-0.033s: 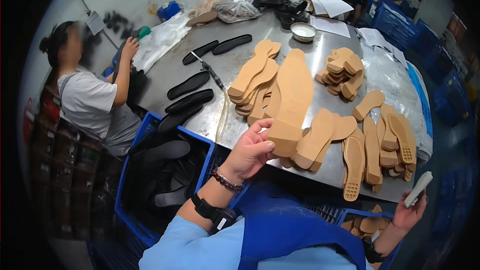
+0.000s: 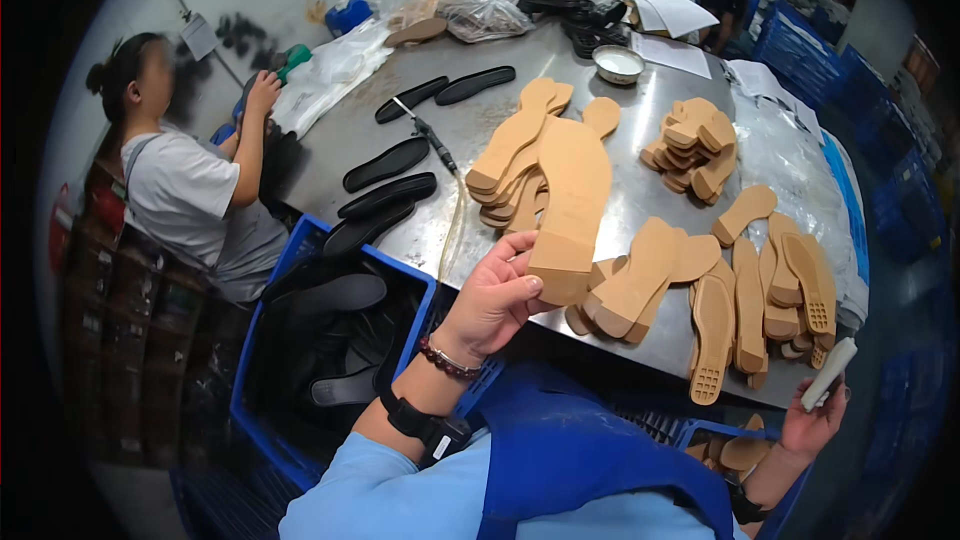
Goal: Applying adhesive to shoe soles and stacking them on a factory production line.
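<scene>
My left hand (image 2: pixel 492 300) pinches the heel end of a tan shoe sole (image 2: pixel 573 180), thumb on one side. The sole is held raised over the near edge of the metal table, its toe end pointing away from me. At the lower right, my right hand (image 2: pixel 812 424) grips a thin, pale, pad-like piece (image 2: pixel 830 374) whose kind I cannot make out. Behind the held sole lies a stack of tan soles (image 2: pixel 505 155). Just right of it, more tan soles (image 2: pixel 635 285) overlap at the table edge. Several others (image 2: pixel 712 330), some with a grid pattern at the heel, lie nearer my right hand.
Black soles (image 2: pixel 385 165) and a pen-like tool with a hose (image 2: pixel 435 145) lie on the metal table (image 2: pixel 400 240). A blue crate (image 2: pixel 240 380) of black soles stands at left. Another pile (image 2: pixel 690 145), a bowl (image 2: pixel 618 64) and a co-worker (image 2: pixel 185 170) are farther off.
The sole in my left hand has tilted and shifted slightly left, showing more of the pile behind it. My right hand has turned the pale piece a little.
</scene>
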A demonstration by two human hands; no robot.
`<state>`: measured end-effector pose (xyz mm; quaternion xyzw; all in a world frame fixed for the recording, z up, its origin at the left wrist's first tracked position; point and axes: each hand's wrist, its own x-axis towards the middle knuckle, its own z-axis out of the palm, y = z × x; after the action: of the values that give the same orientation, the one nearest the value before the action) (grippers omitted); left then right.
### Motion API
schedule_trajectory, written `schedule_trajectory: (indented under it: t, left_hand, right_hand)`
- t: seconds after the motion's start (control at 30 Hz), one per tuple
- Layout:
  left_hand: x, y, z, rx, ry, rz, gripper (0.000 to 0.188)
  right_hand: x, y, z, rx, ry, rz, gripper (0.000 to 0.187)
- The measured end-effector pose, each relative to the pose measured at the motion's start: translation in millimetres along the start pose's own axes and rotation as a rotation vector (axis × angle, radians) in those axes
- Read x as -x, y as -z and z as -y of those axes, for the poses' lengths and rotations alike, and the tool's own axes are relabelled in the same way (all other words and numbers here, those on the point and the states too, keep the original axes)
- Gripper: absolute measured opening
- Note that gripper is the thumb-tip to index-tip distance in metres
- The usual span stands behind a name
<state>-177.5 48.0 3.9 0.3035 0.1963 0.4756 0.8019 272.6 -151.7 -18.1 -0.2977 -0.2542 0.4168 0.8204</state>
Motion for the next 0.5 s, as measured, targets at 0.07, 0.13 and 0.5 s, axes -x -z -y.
schedule_trajectory:
  t: [0.07, 0.13, 0.5]
  left_hand:
    - [12.4, 4.4, -13.9, -0.006, -0.077, -0.077, 0.057]
    - [25.7, 7.8, -21.0, -0.008, -0.142, -0.167, 0.066]
    - [53.5, 42.7, -29.5, 0.052, -0.442, -0.327, 0.080]
  right_hand:
    - [-9.7, -28.0, -39.8, -0.065, -0.089, -0.097, 0.028]
    - [-18.5, -39.5, -72.2, -0.118, -0.246, -0.065, 0.028]
    - [-0.8, -51.2, -206.1, 0.028, -0.713, -0.095, 0.022]
